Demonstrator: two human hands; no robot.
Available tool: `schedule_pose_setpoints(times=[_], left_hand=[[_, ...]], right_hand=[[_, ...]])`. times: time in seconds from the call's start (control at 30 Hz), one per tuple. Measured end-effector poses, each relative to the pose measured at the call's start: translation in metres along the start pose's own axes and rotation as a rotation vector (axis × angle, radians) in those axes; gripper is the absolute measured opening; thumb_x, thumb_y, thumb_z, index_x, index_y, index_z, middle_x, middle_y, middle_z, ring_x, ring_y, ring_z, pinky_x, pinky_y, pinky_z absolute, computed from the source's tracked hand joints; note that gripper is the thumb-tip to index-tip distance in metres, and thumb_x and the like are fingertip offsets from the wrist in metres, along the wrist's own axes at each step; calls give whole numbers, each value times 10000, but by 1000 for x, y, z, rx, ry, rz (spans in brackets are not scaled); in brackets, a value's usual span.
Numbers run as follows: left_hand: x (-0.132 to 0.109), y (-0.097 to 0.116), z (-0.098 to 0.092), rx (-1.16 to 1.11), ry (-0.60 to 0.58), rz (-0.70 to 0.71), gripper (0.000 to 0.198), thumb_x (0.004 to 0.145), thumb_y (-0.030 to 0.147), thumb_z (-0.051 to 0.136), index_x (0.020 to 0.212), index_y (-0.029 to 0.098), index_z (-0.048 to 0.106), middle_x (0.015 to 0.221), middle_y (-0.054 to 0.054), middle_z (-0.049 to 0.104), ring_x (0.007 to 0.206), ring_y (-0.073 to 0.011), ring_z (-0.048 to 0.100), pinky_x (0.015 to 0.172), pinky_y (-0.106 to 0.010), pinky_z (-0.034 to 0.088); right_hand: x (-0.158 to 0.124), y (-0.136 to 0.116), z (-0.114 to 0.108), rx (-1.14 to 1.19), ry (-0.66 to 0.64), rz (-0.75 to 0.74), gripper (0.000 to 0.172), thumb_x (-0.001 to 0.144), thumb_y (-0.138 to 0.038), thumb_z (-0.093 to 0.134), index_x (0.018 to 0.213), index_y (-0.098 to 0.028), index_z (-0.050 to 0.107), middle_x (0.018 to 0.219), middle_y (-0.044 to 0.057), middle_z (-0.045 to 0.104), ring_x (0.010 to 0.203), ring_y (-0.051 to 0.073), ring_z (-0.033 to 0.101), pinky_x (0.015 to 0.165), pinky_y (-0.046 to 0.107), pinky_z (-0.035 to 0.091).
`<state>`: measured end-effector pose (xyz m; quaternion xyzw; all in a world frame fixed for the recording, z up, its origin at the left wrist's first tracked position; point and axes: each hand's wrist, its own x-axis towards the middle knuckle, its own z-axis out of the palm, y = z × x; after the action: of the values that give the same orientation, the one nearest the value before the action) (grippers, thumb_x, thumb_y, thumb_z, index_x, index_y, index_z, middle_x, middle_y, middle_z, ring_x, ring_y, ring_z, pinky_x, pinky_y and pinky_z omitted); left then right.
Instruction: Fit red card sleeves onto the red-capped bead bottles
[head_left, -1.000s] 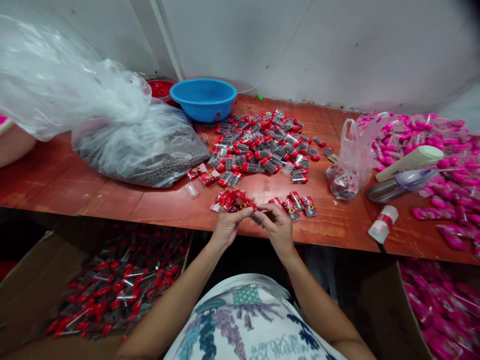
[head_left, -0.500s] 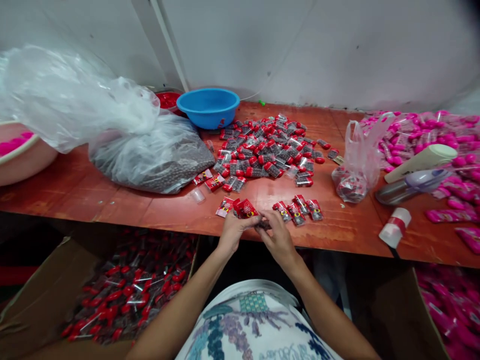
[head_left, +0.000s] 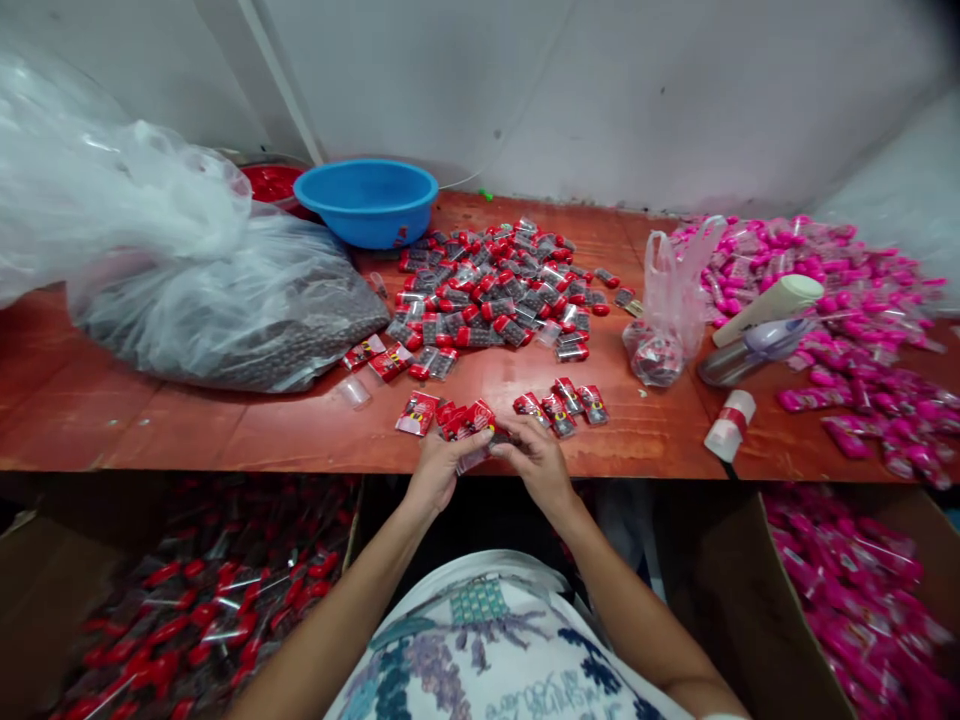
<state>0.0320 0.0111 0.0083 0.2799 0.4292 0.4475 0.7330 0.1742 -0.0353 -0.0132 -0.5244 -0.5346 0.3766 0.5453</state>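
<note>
My left hand [head_left: 441, 468] is closed around small red printed packets [head_left: 466, 418] with clear lower parts, held just above the table's front edge. My right hand [head_left: 536, 462] meets them from the right, thumb and fingers pinched at their right end; what exactly lies between those fingers is partly hidden. One flat red printed packet [head_left: 417, 412] lies left of my hands. To the right lie several filled red packets [head_left: 559, 412] with dark contents. Beyond is a heap of clear containers with red ends and dark contents [head_left: 495, 295].
A large clear bag of dark beads [head_left: 247, 320] and a blue basin [head_left: 367, 205] stand left. To the right are a knotted plastic bag [head_left: 664, 320], a bottle [head_left: 754, 350], a white roll [head_left: 730, 428] and pink packages [head_left: 810, 270]. Boxes of red [head_left: 217, 600] and pink goods [head_left: 862, 590] sit below.
The view has swung right, so the scene sits further left. My right fingers have shifted against the packets, and more of the red packets now shows fanned out in my left hand.
</note>
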Motion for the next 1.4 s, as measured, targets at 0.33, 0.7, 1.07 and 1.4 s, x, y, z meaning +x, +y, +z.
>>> schedule_pose_setpoints(times=[0.33, 0.7, 1.07, 1.4], left_hand=[[5, -13, 4, -56, -13, -192, 321, 586, 98, 790, 891, 105, 693, 863, -106, 740, 764, -217, 701, 726, -316, 575], [14, -4, 14, -151, 123, -9, 282, 532, 81, 820, 768, 109, 667, 714, -34, 713, 624, -170, 678, 617, -292, 591], [13, 5, 8, -177, 149, 6, 323, 461, 63, 836, 742, 101, 681, 704, -41, 719, 616, -166, 668, 585, -254, 572], [21, 4, 2, -271, 254, -138, 103, 704, -12, 673, 738, 86, 677, 696, -58, 717, 590, -152, 678, 551, -238, 579]], right_hand=[[5, 21, -41, -91, 240, 45, 226, 784, -284, 672, 1000, -232, 712, 977, 39, 649, 906, 186, 616, 824, 328, 503], [31, -13, -28, -147, 2, 66, 262, 788, -292, 658, 1043, -238, 634, 862, 6, 643, 750, 156, 600, 662, 257, 478], [50, -16, -15, -272, -212, 1, 246, 886, -254, 534, 1113, -256, 627, 838, -17, 692, 774, 132, 647, 716, 220, 478], [134, 27, -102, -1069, 150, 310, 356, 867, -467, 553, 1112, -216, 617, 997, 122, 655, 901, 243, 620, 742, 312, 422]])
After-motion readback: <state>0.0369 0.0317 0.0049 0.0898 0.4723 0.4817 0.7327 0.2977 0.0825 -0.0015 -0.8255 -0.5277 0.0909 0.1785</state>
